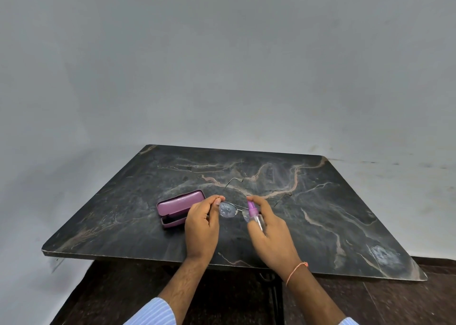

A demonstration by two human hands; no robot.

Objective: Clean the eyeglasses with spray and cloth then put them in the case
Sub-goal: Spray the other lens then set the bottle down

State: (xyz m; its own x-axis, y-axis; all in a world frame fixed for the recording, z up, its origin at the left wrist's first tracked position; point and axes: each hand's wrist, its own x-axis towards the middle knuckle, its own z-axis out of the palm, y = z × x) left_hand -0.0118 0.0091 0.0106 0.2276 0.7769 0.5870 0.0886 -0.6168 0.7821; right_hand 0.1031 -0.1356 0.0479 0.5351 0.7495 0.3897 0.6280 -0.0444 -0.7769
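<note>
Purple-capped spray bottle (256,219) sits gripped in the right hand (270,228), nozzle close to the eyeglasses (233,209) pinched at one rim by the left hand (202,223) above the table (345,213); a light mist per lens should suffice, aimed away from the open case (176,207) just left.

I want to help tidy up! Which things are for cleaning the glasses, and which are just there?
For the job:
eyeglasses, held by the left hand
spray bottle, in the right hand
open purple case

Just there:
marble table
wrist thread
</note>
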